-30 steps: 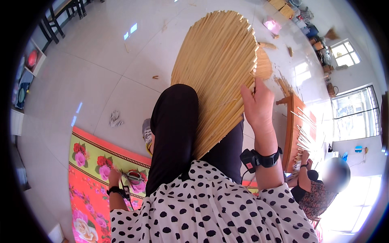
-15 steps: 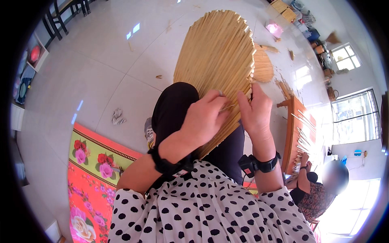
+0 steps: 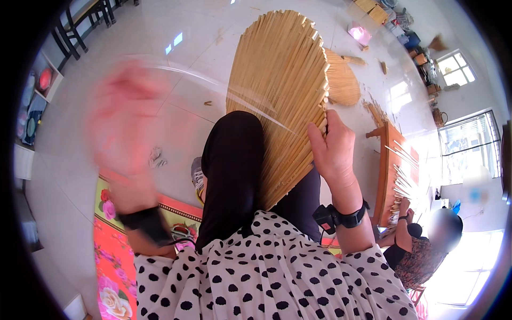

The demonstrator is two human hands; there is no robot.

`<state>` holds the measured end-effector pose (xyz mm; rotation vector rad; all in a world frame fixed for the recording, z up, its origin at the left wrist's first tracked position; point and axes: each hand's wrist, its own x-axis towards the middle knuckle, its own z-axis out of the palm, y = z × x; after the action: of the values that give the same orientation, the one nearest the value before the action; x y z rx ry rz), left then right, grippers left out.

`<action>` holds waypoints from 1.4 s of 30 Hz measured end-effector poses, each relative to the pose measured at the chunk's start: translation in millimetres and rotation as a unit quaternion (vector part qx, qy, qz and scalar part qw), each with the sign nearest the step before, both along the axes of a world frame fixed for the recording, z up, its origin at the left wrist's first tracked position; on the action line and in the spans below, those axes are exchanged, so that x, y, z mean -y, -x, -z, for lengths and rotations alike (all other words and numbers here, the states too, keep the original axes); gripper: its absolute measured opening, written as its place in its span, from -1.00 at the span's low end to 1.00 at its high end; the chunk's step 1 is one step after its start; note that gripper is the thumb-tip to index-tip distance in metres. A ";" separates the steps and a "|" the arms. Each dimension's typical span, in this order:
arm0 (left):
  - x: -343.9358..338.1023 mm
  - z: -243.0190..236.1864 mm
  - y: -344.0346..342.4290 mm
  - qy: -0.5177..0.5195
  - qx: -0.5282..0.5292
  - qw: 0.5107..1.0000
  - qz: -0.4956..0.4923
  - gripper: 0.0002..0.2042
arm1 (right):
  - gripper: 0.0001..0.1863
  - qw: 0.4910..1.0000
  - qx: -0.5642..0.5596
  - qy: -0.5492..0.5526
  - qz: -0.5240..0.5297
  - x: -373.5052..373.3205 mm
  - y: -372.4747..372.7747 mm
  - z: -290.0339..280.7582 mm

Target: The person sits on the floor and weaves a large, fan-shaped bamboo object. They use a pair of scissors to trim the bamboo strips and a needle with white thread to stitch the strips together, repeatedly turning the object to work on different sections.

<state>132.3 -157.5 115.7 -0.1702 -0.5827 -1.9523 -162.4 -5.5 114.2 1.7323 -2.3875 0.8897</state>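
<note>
A fan-shaped panel of straw stalks [image 3: 274, 69], laid side by side, rests across my lap, its rounded end pointing away from me. My right hand [image 3: 335, 144] is shut on the panel's right edge, thumb on top. Out to the left, well apart from the panel, my left hand [image 3: 128, 117] is smeared by fast motion, so its fingers do not show. A thin pale line that looks like thread [image 3: 245, 103] stretches from near that hand down to the middle of the panel.
A floral mat [image 3: 114, 266] lies at lower left, with a small metal tool [image 3: 182, 233], perhaps scissors, on it. Another straw panel [image 3: 342, 80] lies on the floor beyond. At right, a person [image 3: 421, 250] handles stalks at a wooden table [image 3: 385, 176].
My left hand has swung from the panel far out to the left, and the thread-like line now spans the gap. My right hand keeps its hold; the panel has shifted slightly left.
</note>
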 end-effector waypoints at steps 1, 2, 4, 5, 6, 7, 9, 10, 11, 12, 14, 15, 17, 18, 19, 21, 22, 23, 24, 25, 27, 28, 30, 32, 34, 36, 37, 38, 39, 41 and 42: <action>10.9 -16.0 -63.6 -0.016 -0.018 0.998 -0.066 -0.72 | -0.74 1.000 0.011 0.015 -0.021 3.9 -6.2 0.7; 8.6 -32.2 -91.7 -0.030 0.066 0.964 -0.256 -0.74 | -0.74 0.999 0.025 0.015 -0.022 4.7 -7.8 1.7; 6.6 -27.7 -90.5 -0.023 0.267 0.843 -0.467 -0.77 | -0.75 0.999 0.034 0.015 -0.006 2.5 -1.4 2.2; 1.0 -15.1 -73.6 -0.001 0.393 0.771 -0.501 -0.78 | -0.75 0.999 0.040 0.015 -0.004 2.7 0.6 3.7; -3.8 0.4 -54.4 0.020 0.506 0.686 -0.522 -0.79 | -0.76 0.999 0.043 0.014 0.001 2.2 1.9 2.9; -7.2 23.7 -31.9 0.114 0.544 0.665 -0.498 -0.81 | -0.76 0.999 0.039 0.011 0.008 0.3 3.7 2.0; -33.0 41.7 19.0 0.250 0.611 0.613 -0.435 -0.77 | -0.76 0.999 0.041 0.003 0.001 2.0 -0.7 0.9; -50.8 35.1 44.1 0.262 0.603 0.679 -0.326 -0.73 | -0.76 0.999 0.045 0.001 -0.001 3.0 -1.9 -0.2; -61.7 39.9 66.8 0.259 0.601 0.721 -0.227 -0.69 | -0.76 0.999 0.036 0.009 -0.007 3.4 -1.8 -0.1; -70.1 45.9 86.3 0.298 0.572 0.730 -0.227 -0.65 | -0.76 0.999 0.033 0.016 -0.017 4.5 -3.3 0.6; -80.9 56.3 120.1 0.369 0.563 0.705 -0.221 -0.61 | -0.77 0.999 0.027 0.020 -0.022 3.9 -2.9 -0.1; -86.0 59.4 131.8 0.389 0.566 0.689 -0.230 -0.61 | -0.77 0.999 0.029 0.017 -0.022 3.9 -3.1 -0.9; -91.1 59.5 143.9 0.406 0.569 0.684 -0.209 -0.69 | -0.77 0.999 0.035 0.009 -0.016 2.4 -4.4 -1.7; -91.6 62.7 147.2 0.414 0.571 0.674 -0.218 -0.72 | -0.78 0.999 0.039 0.004 -0.012 1.4 -5.9 -2.2; -89.4 66.0 152.3 0.425 0.572 0.664 -0.226 -0.75 | -0.78 0.999 0.043 0.000 -0.006 0.9 -5.6 -2.4; -85.3 68.2 155.8 0.433 0.559 0.671 -0.225 -0.81 | -0.77 0.999 0.042 0.013 -0.008 -0.9 -2.9 1.4; -81.5 66.4 155.9 0.434 0.544 0.685 -0.215 -0.84 | -0.77 0.999 0.044 0.022 -0.006 -1.7 -0.3 2.4; -78.5 64.5 155.9 0.435 0.529 0.699 -0.204 -0.87 | -0.75 0.998 0.057 0.019 -0.004 -1.7 1.3 3.0; -76.8 61.7 154.4 0.399 0.523 0.738 -0.153 -0.89 | -0.72 0.997 0.069 0.015 0.000 -0.6 2.4 3.8; -74.7 56.4 149.2 0.365 0.519 0.767 -0.099 -0.91 | -0.70 0.996 0.088 0.018 0.005 0.0 2.0 4.9; -73.4 55.7 149.7 0.288 0.487 0.824 -0.028 -0.94 | -0.62 0.990 0.139 0.025 -0.026 -1.9 2.9 5.6; -75.2 60.6 149.3 0.242 0.466 0.851 -0.017 -0.96 | -0.58 0.984 0.169 0.033 -0.043 -3.8 3.1 5.9; -75.6 68.3 146.4 0.161 0.424 0.891 0.015 -0.97 | -0.52 0.950 0.288 0.077 -0.092 -11.6 6.3 16.5; -76.2 67.5 144.3 0.155 0.408 0.900 0.024 -0.97 | -0.45 0.914 0.380 0.079 -0.121 -25.0 7.2 28.0; -76.0 63.3 140.1 0.160 0.402 0.901 0.032 -0.94 | -0.43 0.915 0.363 0.079 -0.159 -37.0 9.9 42.1; -77.3 59.0 136.8 0.163 0.419 0.893 0.028 -0.93 | -0.38 0.913 0.340 0.109 -0.197 -42.5 6.5 56.9; -78.9 54.8 132.8 0.164 0.433 0.886 0.022 -0.92 | -0.35 0.906 0.346 0.123 -0.209 -42.2 3.1 63.1; -80.1 54.3 131.1 0.172 0.445 0.879 0.017 -0.91 | -0.33 0.894 0.366 0.138 -0.216 -43.7 2.3 71.7; -80.7 54.8 130.0 0.164 0.463 0.871 0.020 -0.91 | -0.31 0.882 0.386 0.153 -0.224 -44.6 2.1 79.5; -81.7 51.1 122.7 0.148 0.504 0.851 0.010 -0.92 | -0.29 0.867 0.402 0.166 -0.243 -45.3 0.3 84.4; -80.6 53.6 122.2 0.164 0.489 0.857 -0.005 -0.91 | -0.29 0.863 0.405 0.171 -0.251 -45.1 1.3 86.0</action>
<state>10.1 -76.9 62.1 0.6671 -1.5695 -1.8153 -163.7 39.5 28.2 2.1223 -1.8684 2.3488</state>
